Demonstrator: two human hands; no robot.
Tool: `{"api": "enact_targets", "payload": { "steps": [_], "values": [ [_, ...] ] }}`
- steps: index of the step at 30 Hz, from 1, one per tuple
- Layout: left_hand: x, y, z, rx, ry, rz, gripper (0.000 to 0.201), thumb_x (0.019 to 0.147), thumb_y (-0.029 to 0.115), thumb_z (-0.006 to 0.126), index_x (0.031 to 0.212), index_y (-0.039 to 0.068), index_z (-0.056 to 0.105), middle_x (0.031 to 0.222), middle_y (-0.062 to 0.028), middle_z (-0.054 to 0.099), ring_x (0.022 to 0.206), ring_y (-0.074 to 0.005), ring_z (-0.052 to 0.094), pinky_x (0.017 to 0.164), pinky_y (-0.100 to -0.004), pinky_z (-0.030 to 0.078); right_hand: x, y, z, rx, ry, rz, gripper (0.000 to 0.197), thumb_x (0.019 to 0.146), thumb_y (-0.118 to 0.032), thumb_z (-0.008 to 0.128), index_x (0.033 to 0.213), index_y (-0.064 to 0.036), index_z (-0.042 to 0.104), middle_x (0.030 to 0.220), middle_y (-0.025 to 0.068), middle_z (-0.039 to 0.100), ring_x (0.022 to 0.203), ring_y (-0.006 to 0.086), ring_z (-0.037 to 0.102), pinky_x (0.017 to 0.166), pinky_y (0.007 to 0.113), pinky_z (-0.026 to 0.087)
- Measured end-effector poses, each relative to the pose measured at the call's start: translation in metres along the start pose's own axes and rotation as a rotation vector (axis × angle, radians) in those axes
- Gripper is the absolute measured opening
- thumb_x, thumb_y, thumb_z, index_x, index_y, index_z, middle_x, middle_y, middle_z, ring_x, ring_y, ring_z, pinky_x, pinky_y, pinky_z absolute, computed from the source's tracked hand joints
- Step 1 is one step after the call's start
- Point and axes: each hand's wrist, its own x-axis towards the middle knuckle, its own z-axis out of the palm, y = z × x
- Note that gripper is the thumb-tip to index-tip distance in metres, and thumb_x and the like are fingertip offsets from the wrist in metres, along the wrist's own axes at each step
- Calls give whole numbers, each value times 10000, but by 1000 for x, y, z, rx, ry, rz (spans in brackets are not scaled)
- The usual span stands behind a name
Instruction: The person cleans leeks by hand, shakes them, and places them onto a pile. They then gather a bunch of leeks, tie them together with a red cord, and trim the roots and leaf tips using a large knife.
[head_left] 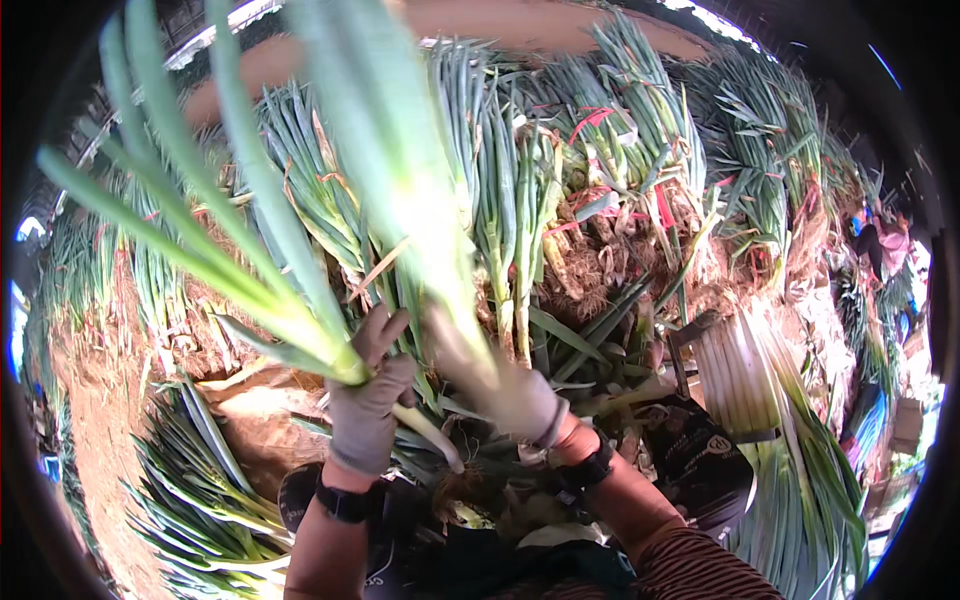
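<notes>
1. 2 gloved hands hold a long green onion (300, 300) up over heaped bundles (620, 180).
2. Left hand (368, 400) is clamped around the pale lower stalk, near its roots.
3. Right hand (515, 395) is blurred; its grip cannot be told.
4. It looks light, with a firm stalk and floppy, easily creased leaves, so the stalk seems the safest hold.

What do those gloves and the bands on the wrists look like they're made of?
The gloves, left hand and right hand, look like pale grey knitted fabric, matte and soft, wrinkling over the knuckles, though the right one is blurred. The left wrist band and right wrist band look black, smooth and slightly glossy, probably rubber or plastic.
</notes>
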Motion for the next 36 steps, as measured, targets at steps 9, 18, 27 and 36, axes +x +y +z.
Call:
{"api": "enact_targets", "payload": {
  "steps": [9, 18, 27, 36],
  "values": [
    [-35, 20, 20, 104, -45, -110, 195, 929, 154, 586, 1082, 39, 546, 872, -63, 678, 473, -42, 404, 422, -201, 301, -13, 34, 14, 675, -538, 299, 428, 918, -399, 563, 1067, -2, 619, 848, 96, 684, 808, 203, 647, 714, 324, 498],
    [-81, 48, 5, -7, 153, 107, 342, 839, 134, 687, 1127, 41, 527, 911, -68, 623, 659, -122, 580, 494, -245, 463, -56, 118, 32, -402, -459, 388, 478, 917, -457, 558, 1054, -7, 640, 883, 90, 692, 838, 203, 642, 752, 316, 497],
    [-79, 63, -18, 176, 159, 80, 291, 924, 195, 604, 1125, 6, 510, 1023, -112, 642, 834, -172, 642, 703, -311, 552, -18, -34, -52, 597, -467, 191, 563, 870, -440, 654, 1227, -17, 560, 1035, 95, 668, 880, 180, 615, 786, 314, 511],
    [-68, 32, 1, 266, 12, 90, 258, 937, 198, 577, 1093, -7, 565, 928, -87, 641, 637, -105, 578, 541, -226, 476, -55, -125, -29, 239, 83, 4, 363, 861, -400, 634, 874, -38, 609, 724, 206, 598, 661, 381, 607, 565, 405, 466]
  ]
}}
